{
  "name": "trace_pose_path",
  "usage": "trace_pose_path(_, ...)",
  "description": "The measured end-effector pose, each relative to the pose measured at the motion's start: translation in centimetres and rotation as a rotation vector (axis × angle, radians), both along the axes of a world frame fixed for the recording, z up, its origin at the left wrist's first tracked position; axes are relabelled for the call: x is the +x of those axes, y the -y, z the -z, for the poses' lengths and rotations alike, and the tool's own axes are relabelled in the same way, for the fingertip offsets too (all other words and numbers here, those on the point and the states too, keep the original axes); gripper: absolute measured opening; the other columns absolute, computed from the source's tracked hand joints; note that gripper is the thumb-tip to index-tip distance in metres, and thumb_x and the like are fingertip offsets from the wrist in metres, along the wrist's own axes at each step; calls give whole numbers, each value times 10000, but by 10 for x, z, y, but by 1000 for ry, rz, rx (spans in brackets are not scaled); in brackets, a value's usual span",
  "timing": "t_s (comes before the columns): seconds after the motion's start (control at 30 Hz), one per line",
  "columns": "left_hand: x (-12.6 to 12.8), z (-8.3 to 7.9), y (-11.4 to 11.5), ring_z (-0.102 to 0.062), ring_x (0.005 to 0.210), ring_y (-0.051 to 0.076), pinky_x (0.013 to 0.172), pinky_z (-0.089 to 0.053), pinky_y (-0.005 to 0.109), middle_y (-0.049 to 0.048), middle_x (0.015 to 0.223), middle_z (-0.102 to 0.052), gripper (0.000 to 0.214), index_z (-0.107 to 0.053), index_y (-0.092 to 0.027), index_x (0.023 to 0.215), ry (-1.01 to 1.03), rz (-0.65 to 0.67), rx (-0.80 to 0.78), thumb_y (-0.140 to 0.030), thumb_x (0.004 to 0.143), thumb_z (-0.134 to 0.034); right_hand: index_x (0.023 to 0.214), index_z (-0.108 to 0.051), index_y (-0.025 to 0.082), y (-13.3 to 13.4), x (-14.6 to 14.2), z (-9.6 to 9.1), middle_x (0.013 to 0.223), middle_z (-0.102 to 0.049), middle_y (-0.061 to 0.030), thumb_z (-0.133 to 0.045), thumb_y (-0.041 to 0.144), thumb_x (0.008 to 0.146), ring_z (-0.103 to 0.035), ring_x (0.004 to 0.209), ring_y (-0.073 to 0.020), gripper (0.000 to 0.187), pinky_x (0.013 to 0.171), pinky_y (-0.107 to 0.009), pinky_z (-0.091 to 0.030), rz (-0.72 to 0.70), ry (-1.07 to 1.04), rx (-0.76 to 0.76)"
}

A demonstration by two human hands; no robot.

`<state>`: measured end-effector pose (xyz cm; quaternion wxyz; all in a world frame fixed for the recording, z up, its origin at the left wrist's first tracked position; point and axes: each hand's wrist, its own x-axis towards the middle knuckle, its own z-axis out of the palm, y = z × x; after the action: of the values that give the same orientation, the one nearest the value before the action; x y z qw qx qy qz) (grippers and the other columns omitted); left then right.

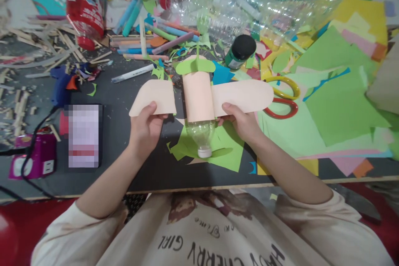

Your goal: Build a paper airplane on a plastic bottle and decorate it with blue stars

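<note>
A small clear plastic bottle point(201, 131), wrapped in peach paper point(199, 95), lies with its white cap toward me. Green paper pieces point(196, 65) form a tail shape at its far end. My left hand point(145, 126) pinches a peach paper wing point(154, 95), thumb on top, with a gap between the wing and the bottle. In my right hand point(240, 119) is another peach paper wing point(246, 95), gripped near its inner end, which meets the bottle's right side. The fingers beneath both wings are partly hidden.
Scissors point(282, 108) with yellow and red handles touch the right wing's tip. Green paper sheets point(339, 91) cover the right side. A phone point(84, 135), a blue glue gun point(60, 85) and wooden sticks lie left. Markers, a black-lidded jar point(240, 51) and clear bottles fill the back.
</note>
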<state>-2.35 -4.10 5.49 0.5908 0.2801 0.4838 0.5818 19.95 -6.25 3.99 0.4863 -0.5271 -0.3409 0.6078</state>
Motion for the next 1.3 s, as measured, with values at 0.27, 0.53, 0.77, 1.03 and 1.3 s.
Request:
trace_pose_path(0.27,11,-6,11,-690,875,242,711,-598,305,25,761,-677,173,-583,-236,773,-84,-29,-40,-264,671,-721,719,-666,183,2,3,1,618,-673,-15,-699,398,744,-650,564,-162,219,539,-304,-567,-46,18,-23)
trace_pose_path(0.53,18,-10,14,-716,813,224,690,-607,267,5,714,-684,280,-600,-234,831,-129,-104,-79,-235,576,-716,614,-649,177,3,7,2,527,-643,-10,-690,434,773,-587,473,-121,306,513,-258,-515,-128,31,-29)
trace_pose_path(0.77,17,-6,14,-644,652,150,531,-550,211,4,749,-698,230,-583,-223,696,-110,-105,-125,-238,542,-753,580,-618,182,1,7,-1,456,-595,8,-658,394,776,-490,382,-88,292,413,-235,-414,-118,55,-46)
trace_pose_path(1.03,18,-4,15,-632,604,151,529,-546,237,-12,715,-682,267,-592,-234,766,-80,-108,-131,-214,551,-749,555,-584,205,0,7,-3,409,-555,19,-638,392,765,-436,339,-88,286,346,-234,-329,-104,65,-46)
trace_pose_path(1.3,20,-5,15,-581,490,119,477,-532,220,-32,591,-628,257,-582,-210,710,-24,-81,-173,-196,513,-746,557,-559,215,0,8,-2,391,-524,31,-636,417,774,-423,337,-90,306,341,-236,-313,-115,101,-51)
